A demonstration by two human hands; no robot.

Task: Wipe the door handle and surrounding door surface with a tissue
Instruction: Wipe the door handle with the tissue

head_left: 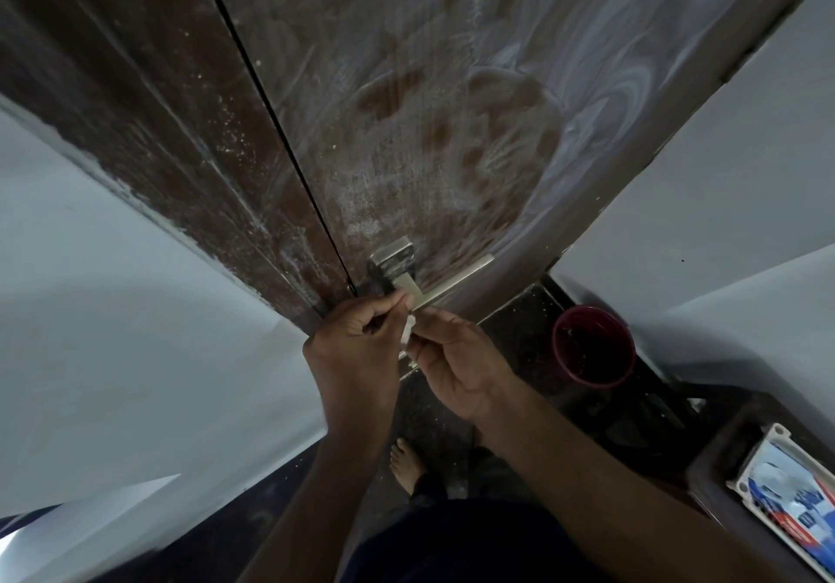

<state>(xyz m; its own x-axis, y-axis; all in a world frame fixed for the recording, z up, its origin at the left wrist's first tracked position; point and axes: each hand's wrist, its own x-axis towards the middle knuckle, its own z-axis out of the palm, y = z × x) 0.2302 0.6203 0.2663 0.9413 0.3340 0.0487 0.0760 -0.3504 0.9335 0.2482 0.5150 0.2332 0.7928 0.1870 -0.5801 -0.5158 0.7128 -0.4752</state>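
Just below the metal door handle [418,275] on a dust-smeared brown door [406,108], a person's left hand [357,343] and right hand [456,370] meet, fingers of both pinched closed on a small white tissue [407,328]. A maroon bucket [593,346] stands on the floor right of the handle.

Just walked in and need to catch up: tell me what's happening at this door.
A person stands at a brown door, pinching a small white tissue between the left hand and right hand, just below the metal door handle. The tissue is not on the handle right now. The door surface above is covered in whitish swirled smears. A dark red bucket sits on the floor to the right.
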